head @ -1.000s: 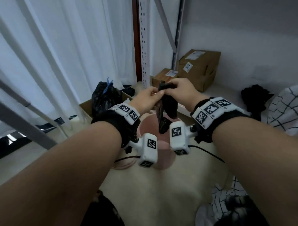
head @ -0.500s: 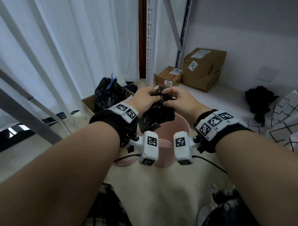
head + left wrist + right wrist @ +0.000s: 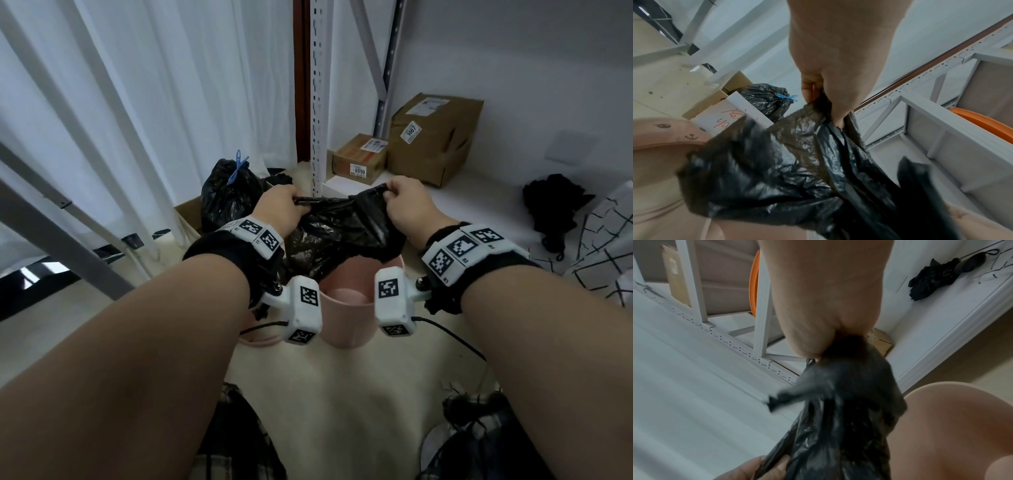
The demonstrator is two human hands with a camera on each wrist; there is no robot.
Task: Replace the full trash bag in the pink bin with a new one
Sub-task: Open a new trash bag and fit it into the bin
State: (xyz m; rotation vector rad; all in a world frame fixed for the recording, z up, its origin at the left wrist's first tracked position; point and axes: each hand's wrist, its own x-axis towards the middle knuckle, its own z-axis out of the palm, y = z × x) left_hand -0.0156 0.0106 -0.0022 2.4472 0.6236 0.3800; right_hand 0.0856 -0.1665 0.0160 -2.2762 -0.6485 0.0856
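head: left hand and right hand each pinch the new bag's rim, now pulled apart vs bunched 0.5 s ago, above pink bin; full bag tied at floor's curtain edge | left wrist: fingers clamp rim, mouth opening | right wrist: fist closed on rim | ready to line bin

The far rim of the pink bin is hidden behind the new bag, whose edges are blurred in both wrist views.
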